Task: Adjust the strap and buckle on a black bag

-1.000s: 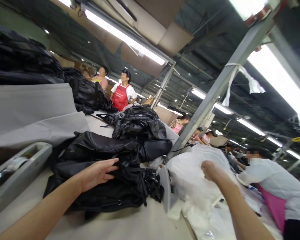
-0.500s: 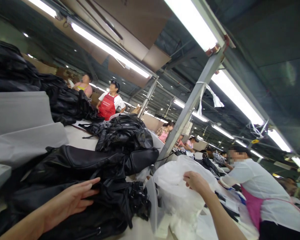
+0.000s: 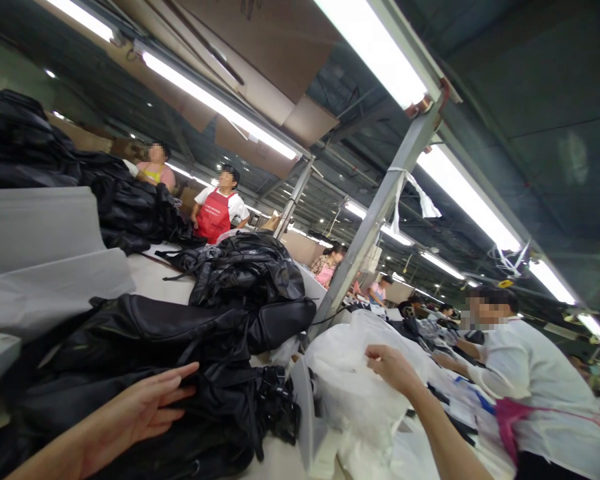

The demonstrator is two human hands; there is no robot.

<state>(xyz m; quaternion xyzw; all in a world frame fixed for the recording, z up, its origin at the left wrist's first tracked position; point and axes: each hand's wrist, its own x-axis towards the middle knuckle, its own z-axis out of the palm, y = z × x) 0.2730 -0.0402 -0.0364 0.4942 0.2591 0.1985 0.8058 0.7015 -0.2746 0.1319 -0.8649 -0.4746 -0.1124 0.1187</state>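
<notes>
Head view | black bags (image 3: 155, 320) on the pale table (image 3: 277, 460), under and beyond the person's left hand (image 3: 143, 407), fingers straight, slightly spread | right hand (image 3: 393, 367) curled at white plastic (image 3: 345, 393) beside the bags, grip cannot be told | farther back, 1 co-worker (image 3: 237, 207), red apron (image 3: 215, 217), white lettering too small to read
</notes>
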